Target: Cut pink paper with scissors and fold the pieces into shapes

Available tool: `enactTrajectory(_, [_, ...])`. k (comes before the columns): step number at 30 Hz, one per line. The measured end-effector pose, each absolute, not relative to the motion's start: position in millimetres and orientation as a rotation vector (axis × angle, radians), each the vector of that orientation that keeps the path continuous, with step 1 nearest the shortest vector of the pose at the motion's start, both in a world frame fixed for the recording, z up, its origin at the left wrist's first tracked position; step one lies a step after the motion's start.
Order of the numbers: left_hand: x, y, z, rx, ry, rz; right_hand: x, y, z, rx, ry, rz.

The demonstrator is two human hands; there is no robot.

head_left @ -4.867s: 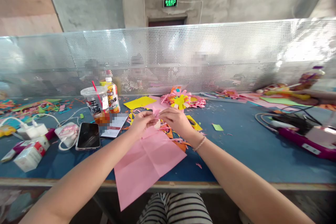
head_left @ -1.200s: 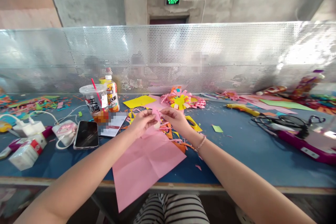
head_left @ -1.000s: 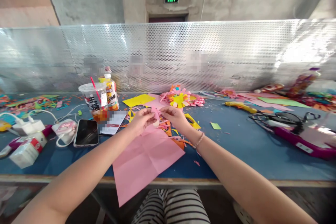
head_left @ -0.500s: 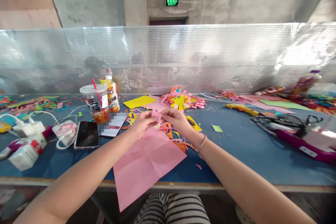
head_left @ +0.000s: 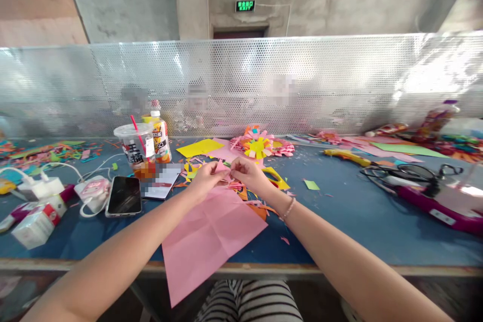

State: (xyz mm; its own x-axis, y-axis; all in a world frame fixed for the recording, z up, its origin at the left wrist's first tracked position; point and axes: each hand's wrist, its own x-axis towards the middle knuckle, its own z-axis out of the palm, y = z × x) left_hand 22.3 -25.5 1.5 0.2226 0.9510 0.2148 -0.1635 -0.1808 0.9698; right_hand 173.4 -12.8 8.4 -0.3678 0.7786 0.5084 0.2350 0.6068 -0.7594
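Note:
My left hand [head_left: 206, 179] and my right hand [head_left: 249, 173] meet over the middle of the table, fingertips almost touching. Between them is a small folded piece of pink paper [head_left: 221, 166], pinched by both hands; its lower part is hidden by my fingers. Below the hands lies a large creased sheet of pink paper [head_left: 211, 236], one corner hanging over the table's front edge. Paper scraps [head_left: 260, 207] in orange, yellow and pink lie under and beside my right hand. Just behind the hands sits a layered paper flower [head_left: 257, 147] with a yellow centre.
On the left stand a lidded drink cup [head_left: 136, 148], a bottle [head_left: 160, 133], a phone [head_left: 124, 196] and chargers [head_left: 41, 188]. Yellow-handled scissors [head_left: 278, 179] lie right of centre. A yellow tool [head_left: 347, 157], cables and a purple power strip [head_left: 437, 209] lie right. A perforated metal screen [head_left: 241, 85] bounds the back.
Both hands stay close together on the small pink piece, with slight finger movement. Less of its tip shows above the fingers. The large sheet lies as before.

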Motion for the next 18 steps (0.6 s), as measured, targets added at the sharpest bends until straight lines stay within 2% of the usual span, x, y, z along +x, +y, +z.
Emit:
enactTrajectory(5, [22.3,-24.5,-1.5,1.456,0.831,1.184,173.8,-12.3,5.5,-0.801,-1.936,0.715])
enactTrajectory(12, [19.9,-24.4,-0.2,1.267,0.621,1.149,173.5,-15.1,8.3,-0.797,-1.892,0.688])
enactTrajectory(18, [18.2,-23.7,0.5,1.229,0.639,1.167,174.1,-14.1,10.4,-0.772,-1.85,0.705])
